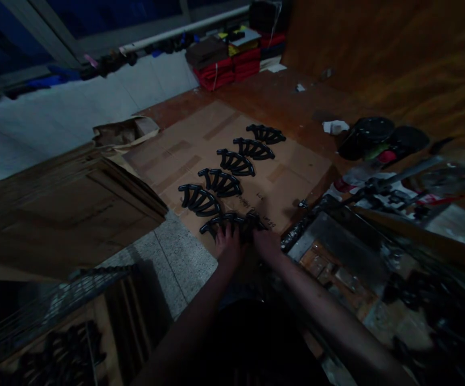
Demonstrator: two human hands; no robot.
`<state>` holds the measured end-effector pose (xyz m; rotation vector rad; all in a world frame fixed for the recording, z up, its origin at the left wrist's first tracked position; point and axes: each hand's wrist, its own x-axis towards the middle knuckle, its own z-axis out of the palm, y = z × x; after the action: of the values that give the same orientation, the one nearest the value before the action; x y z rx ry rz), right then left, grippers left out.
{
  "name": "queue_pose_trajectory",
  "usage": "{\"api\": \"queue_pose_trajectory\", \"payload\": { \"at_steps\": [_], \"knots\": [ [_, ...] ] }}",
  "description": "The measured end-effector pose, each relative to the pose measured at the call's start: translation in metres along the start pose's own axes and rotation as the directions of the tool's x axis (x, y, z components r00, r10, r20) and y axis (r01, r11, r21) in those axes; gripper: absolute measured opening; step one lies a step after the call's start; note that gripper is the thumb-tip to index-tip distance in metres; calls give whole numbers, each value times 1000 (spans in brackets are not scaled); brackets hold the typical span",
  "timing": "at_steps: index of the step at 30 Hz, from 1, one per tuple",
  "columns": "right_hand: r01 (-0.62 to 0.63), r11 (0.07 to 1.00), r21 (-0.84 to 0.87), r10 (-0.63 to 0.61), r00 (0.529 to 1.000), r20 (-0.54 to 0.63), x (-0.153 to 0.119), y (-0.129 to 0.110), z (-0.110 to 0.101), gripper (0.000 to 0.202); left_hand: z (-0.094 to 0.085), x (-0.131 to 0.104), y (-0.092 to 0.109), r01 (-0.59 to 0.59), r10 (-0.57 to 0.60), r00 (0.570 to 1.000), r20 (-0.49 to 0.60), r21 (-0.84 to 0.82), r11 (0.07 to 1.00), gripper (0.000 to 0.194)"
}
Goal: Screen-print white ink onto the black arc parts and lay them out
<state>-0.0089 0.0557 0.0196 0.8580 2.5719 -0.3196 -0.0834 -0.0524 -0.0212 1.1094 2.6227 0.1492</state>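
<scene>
Black curved, ribbed plastic-looking parts lie in a slanting row on a flat cardboard sheet [212, 128]. My left hand [228, 244] rests on the nearest ribbed part [211, 224], fingers spread over its ribs. Close to its right end, my right hand [267, 245] is closed, with the fingers curled round dark ribs; exactly where they grip is hard to see in the dim light. Just beyond the left hand lies another ribbed part [200, 199]. Farther up the row come more of them, up to the last ribbed part [266, 134].
Stacked cardboard [67, 214] stands on the left beside an opened paper bag [125, 131]. Red bundles [226, 69] sit at the back. A metal tray [320, 241] and cluttered tools are on the right. More black parts [61, 354] fill a box at lower left.
</scene>
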Motion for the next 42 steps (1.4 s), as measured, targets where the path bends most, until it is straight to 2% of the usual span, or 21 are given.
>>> {"api": "queue_pose_trajectory", "payload": {
  "at_steps": [6,13,19,23,32,36,42],
  "knots": [
    [-34,996,86,33,999,16,-1,4,1,31,-8,5,9,54,-51,997,62,-52,997,77],
    [-48,992,115,52,998,-34,4,17,-4,34,-17,14,6,56,-51,998,44,-115,992,47],
    [-67,992,106,74,995,-60,6,25,1,32,-17,22,3,96,-86,992,90,-112,989,40],
    [-69,991,113,74,996,-47,6,26,-1,34,-18,26,10,57,-47,992,114,-89,994,34],
    [-339,919,203,353,935,-31,17,49,-6,36,-22,41,51,-59,70,994,84,-133,989,34],
    [-379,885,273,407,912,-53,25,50,-4,36,-21,54,52,-55,65,992,106,-94,994,33],
    [-402,835,375,438,899,-11,34,49,3,37,-11,61,42,-30,38,998,50,-153,988,36]
  ]
}}
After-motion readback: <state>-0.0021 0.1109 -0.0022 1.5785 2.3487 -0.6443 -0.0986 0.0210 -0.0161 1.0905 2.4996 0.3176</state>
